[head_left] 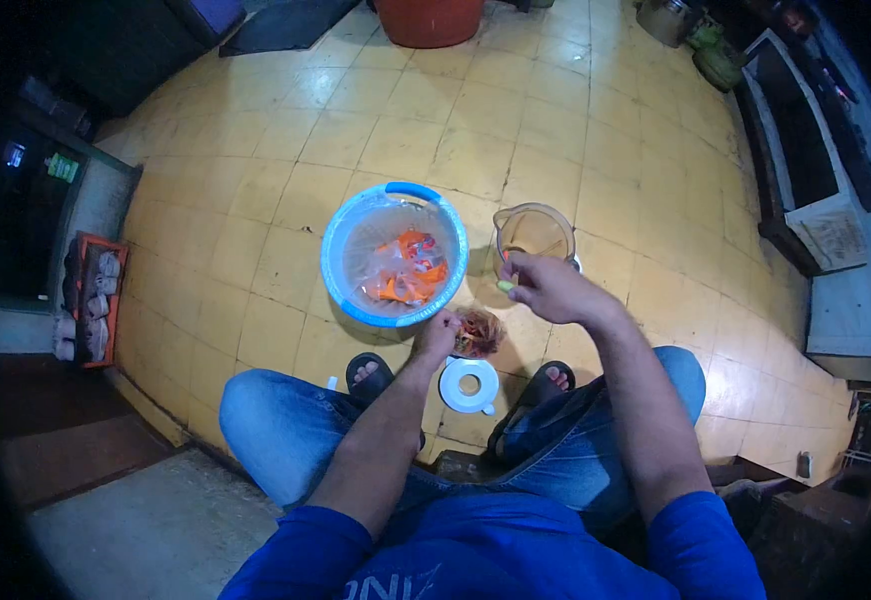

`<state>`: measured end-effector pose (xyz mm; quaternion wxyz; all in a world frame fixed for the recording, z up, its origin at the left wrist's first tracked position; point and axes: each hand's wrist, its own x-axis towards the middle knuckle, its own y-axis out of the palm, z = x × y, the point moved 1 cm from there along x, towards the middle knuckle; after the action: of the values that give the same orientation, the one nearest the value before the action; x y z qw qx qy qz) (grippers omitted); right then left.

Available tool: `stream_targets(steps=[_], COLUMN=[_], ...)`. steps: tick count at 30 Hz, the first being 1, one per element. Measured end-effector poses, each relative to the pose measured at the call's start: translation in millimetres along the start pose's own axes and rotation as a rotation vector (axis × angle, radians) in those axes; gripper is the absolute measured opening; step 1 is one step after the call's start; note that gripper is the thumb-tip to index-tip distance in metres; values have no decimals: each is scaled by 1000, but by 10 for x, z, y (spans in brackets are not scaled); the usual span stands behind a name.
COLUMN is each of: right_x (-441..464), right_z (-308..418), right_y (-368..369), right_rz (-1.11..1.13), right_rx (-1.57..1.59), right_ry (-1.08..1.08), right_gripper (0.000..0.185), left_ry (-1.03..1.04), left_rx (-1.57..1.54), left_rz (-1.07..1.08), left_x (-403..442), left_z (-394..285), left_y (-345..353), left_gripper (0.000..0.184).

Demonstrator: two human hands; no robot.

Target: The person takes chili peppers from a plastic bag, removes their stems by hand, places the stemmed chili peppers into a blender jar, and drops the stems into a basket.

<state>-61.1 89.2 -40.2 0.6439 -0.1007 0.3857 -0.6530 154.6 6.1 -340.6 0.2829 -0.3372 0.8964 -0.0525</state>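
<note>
Several partly readable white letters mark the blue shirt. Beyond the white ring, the left hand has a closed grip on a bag of reddish pieces beside the blue basin; the right hand pinches a green piece at the clear jug.

Single head cam, worn by the person, facing forward and steeply down; wide view. Blue-rimmed basin sits just left of center, knees below it, floor beyond it.
</note>
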Motion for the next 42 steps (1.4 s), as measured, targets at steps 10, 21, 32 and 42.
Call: stream_targets(steps=[10,21,32,42], right_x=[-525,-714,-548,-444], right_z=[351,300,333,797], right_y=[-592,-719,-494,-239], right_rz=[32,-72,-455,-727], right_rx=[377,823,194,369], right_ry=[-248,-149,-351,-498], right_gripper=[27,7,4,10], left_ry=[-93,-38,-58,652], left_rx=[-101,-123,658,402], left_rz=[68,111,510,312], left_x=[-295,-447,-597,-1641], left_z=[-160,-374,-1374,-3660], left_y=[-144,-114,-432,-1253], left_gripper=[22,43,33,40])
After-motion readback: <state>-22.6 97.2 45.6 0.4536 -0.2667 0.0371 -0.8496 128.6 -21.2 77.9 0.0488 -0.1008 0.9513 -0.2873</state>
